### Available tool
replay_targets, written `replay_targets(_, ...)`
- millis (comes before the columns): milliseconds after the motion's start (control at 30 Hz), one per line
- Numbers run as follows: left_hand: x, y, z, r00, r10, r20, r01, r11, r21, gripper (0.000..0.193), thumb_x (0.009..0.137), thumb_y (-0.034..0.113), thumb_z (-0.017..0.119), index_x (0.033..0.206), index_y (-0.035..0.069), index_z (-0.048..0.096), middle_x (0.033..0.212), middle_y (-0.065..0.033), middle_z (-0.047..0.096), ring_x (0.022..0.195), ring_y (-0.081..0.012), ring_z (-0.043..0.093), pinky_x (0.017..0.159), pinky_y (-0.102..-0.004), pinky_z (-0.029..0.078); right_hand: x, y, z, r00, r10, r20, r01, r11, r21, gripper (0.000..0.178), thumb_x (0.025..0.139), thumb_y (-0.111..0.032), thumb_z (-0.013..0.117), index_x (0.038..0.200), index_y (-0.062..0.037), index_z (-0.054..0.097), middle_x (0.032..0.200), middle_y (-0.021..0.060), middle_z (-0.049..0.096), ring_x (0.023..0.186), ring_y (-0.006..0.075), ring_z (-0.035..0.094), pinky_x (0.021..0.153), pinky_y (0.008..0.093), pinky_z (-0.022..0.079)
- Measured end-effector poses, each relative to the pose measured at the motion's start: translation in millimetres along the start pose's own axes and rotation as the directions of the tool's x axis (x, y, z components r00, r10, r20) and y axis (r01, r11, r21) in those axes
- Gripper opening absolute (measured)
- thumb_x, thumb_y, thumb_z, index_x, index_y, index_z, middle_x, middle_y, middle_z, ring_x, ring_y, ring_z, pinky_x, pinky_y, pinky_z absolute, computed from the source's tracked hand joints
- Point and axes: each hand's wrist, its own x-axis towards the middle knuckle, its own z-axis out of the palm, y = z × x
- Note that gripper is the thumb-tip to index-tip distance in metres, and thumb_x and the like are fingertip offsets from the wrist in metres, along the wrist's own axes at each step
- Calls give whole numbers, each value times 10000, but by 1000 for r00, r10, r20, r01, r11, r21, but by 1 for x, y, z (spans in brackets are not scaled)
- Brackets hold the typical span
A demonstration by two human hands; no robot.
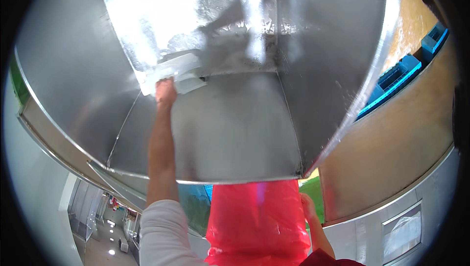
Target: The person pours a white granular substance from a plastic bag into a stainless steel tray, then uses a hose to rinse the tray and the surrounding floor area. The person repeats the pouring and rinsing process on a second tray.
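My left hand (166, 91) reaches into a large shiny metal bin (235, 124) with sloping walls. Its fingers are closed on a white flat-bladed piece (183, 72), which looks like a scoop or scraper and lies against the wet bottom, near a seam. Glare hides part of the bin's bottom. Below the bin's near rim hangs shiny red plastic sheeting (257, 224), creased and bulging. At the sheeting's right edge is my right hand (308, 205); its fingers look bent round that edge, partly hidden.
Outside the bin at the right are blue plastic crates (399, 80) beside a tan surface (391, 133). A grey panel with a window (402, 231) stands at the lower right. At the lower left, a lit corridor (110, 239) shows beyond a pale wall (39, 163).
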Motion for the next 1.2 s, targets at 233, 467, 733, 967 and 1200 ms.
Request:
replay_targets(233, 82, 274, -1, 925, 368, -92, -377, 868, -323, 228, 853, 73, 646, 1078, 81, 681, 1079, -152, 725, 1103, -339, 665, 990, -487, 486, -11, 12, -15, 977, 54, -208, -65, 997, -44, 237, 1046, -190, 564, 1204, -30, 641, 958, 95, 718, 891, 196, 703, 785, 350, 565)
replay_targets(467, 48, 232, -30, 727, 570, -382, -684, 549, -480, 225, 760, -17, 659, 975, 49, 649, 973, -129, 689, 968, -346, 647, 951, -476, 515, -7, -13, 5, 989, -57, -136, 47, 996, -74, 226, 1036, -183, 588, 1197, -43, 660, 995, 81, 721, 915, 172, 696, 818, 336, 555)
replay_targets(733, -232, 180, -296, 482, 817, -316, -421, -101, -902, 179, 901, 141, 741, 1052, 87, 661, 999, -44, 678, 969, -226, 652, 936, -416, 515, 26, 22, -52, 906, -405, 123, 424, 867, -261, 219, 1013, -136, 577, 1183, -35, 672, 1087, 77, 729, 1008, 173, 688, 916, 354, 547)
replay_targets(967, -336, 295, -408, 308, 951, 39, 337, -71, -939, 547, 939, 245, 771, 1400, 56, 547, 1175, -32, 628, 1138, -150, 550, 924, -359, 472, -5, -16, -57, 959, -284, 19, 281, 937, -206, 231, 1008, -165, 592, 1181, -39, 679, 1063, 78, 734, 986, 171, 695, 888, 346, 550)
replay_targets(1200, -381, 425, -362, 345, 938, -14, 765, -290, -575, 377, 1002, 206, 717, 1312, 54, 563, 1158, -24, 626, 1092, -133, 573, 924, -318, 471, -4, -6, -61, 969, -246, -21, 240, 960, -148, 245, 1003, -195, 607, 1178, -42, 686, 1040, 79, 740, 965, 170, 701, 859, 339, 553)
